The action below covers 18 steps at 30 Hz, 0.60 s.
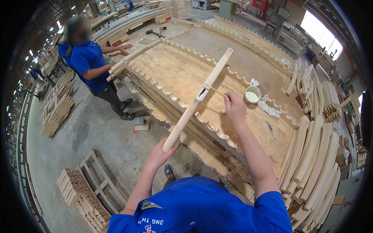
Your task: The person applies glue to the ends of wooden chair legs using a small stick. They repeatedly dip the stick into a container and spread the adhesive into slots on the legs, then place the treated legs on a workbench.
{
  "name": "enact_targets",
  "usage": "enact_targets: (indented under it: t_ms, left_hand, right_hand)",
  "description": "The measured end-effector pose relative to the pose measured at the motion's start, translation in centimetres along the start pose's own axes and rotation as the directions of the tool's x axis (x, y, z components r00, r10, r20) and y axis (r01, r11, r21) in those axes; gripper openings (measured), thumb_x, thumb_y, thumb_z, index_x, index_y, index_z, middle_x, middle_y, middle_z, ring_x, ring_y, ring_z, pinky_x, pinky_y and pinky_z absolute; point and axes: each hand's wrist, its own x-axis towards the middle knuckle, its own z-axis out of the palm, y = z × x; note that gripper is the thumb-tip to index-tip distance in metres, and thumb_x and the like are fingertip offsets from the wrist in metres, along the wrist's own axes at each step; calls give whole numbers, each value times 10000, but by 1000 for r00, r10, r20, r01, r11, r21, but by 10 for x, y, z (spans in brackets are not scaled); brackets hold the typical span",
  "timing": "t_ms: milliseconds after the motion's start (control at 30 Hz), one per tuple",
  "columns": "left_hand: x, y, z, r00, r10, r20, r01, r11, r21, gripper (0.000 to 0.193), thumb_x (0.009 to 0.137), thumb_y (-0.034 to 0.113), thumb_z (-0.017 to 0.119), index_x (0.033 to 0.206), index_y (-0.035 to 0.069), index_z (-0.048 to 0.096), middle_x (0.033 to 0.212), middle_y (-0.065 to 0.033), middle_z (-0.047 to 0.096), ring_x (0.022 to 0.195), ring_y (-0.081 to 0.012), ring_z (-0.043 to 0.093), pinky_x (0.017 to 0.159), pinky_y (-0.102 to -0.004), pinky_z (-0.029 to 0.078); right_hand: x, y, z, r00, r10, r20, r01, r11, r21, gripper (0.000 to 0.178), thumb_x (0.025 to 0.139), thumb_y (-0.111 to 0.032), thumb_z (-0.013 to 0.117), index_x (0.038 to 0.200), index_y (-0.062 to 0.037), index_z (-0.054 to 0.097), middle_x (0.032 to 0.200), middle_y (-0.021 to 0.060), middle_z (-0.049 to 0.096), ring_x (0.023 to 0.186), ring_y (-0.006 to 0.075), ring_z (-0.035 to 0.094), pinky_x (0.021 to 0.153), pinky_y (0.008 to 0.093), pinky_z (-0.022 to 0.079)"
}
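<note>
My left hand [157, 154] is wrapped round the near end of a long, slightly curved wooden chair-leg-like piece [182, 123]. The piece slants away from me across the scalloped wooden strips [211, 127] on the workbench. About midway along it is a dark slot [202, 92] with whitish wet-looking stuff round it. Pinched in my right hand [235, 108] is a thin stick [216, 91], its tip at the wood beside that slot. Close to the right hand stands a cup of white glue-like liquid [253, 94].
White rags [269, 109] and a flat blade-like tool [271, 130] lie on the workbench [252, 132]. Stacked curved wooden pieces [311, 163] line its right side. Across at the left, a co-worker in blue [88, 60] touches a wooden frame. A hammer [157, 32] lies farther back.
</note>
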Motion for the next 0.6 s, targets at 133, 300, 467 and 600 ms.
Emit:
enact_targets:
  t_ms: [133, 300, 467, 600]
  left_hand:
    - [3, -6, 4, 999, 44, -23, -45, 999, -24, 514, 746, 298, 644, 1199, 96, 511, 722, -88, 602, 526, -150, 560, 479, -288, 445]
    - [2, -4, 2, 999, 38, -23, -39, 999, -32, 524, 742, 299, 647, 1203, 92, 511, 709, -81, 600, 517, -144, 552, 475, -284, 442]
    - [2, -1, 1, 1000, 18, -14, -18, 1000, -18, 544, 741, 312, 652, 1215, 87, 509, 709, -86, 603, 510, -148, 555, 472, -287, 451]
    - [1, -2, 1, 1000, 19, -16, -19, 1000, 1, 557, 740, 321, 657, 1224, 87, 507, 724, -94, 610, 505, -152, 556, 471, -287, 460]
  right_hand:
    - [3, 6, 1, 999, -32, 9, 33, 996, -80, 126, 849, -205, 555, 859, -92, 611, 806, 75, 599, 750, 266, 581, 632, 367, 456]
    - [-2, 8, -2, 999, 7, 33, -4, 997, -83, 132, 845, -188, 560, 863, -66, 606, 822, 81, 606, 756, 247, 583, 651, 336, 456]
    - [-5, 7, -3, 998, -30, 54, 34, 997, -68, 124, 836, -202, 563, 827, -89, 613, 790, 73, 595, 752, 260, 580, 631, 366, 454]
    - [-8, 7, -6, 998, -52, 46, 54, 998, -43, 127, 830, -211, 569, 806, -96, 616, 777, 68, 590, 752, 263, 579, 625, 373, 453]
